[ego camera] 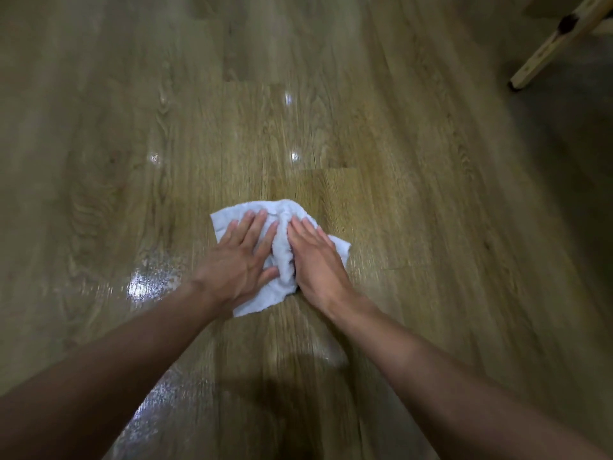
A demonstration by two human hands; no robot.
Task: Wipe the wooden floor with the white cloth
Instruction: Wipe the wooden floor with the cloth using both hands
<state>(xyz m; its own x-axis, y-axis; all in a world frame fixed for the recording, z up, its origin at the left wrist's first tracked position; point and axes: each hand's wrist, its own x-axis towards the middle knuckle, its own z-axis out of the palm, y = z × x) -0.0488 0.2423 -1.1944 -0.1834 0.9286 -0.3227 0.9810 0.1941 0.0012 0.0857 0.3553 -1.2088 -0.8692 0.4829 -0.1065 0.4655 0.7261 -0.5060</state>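
White cloth [282,257] lay bunched on the wooden floor [381,134], pinned beneath both hands with a ridge rising between them. Its middle was hidden under the palms. Left hand [243,257] and right hand [316,260] pressed flat, fingers straight, grasping nothing.

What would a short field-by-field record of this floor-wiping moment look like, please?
surface: wooden floor, wet sheen toward the left
tool: white cloth, bunched, lying on the floor
left hand: fingers straight, pressing the cloth
right hand: fingers straight, pressing the cloth beside it
background: pale wooden leg, far right
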